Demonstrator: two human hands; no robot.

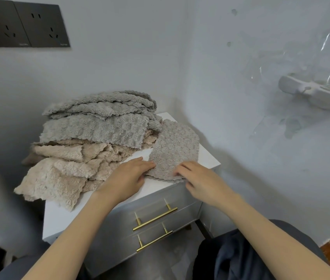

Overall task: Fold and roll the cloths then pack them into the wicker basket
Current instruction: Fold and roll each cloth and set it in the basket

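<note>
Cabinet: roll on its top, away from grip; keep tight, edges level.
Pile: left of grip; grey over beige, loose.
Cloth: grey, nubbly, folded strip running ahead of grip.
Right hand: fingers curled, pinching near edge.
Left hand: fingertips on near corner; pinch unclear.

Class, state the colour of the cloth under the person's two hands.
The cloth is grey with a bumpy texture; the head view shows it best.
</note>
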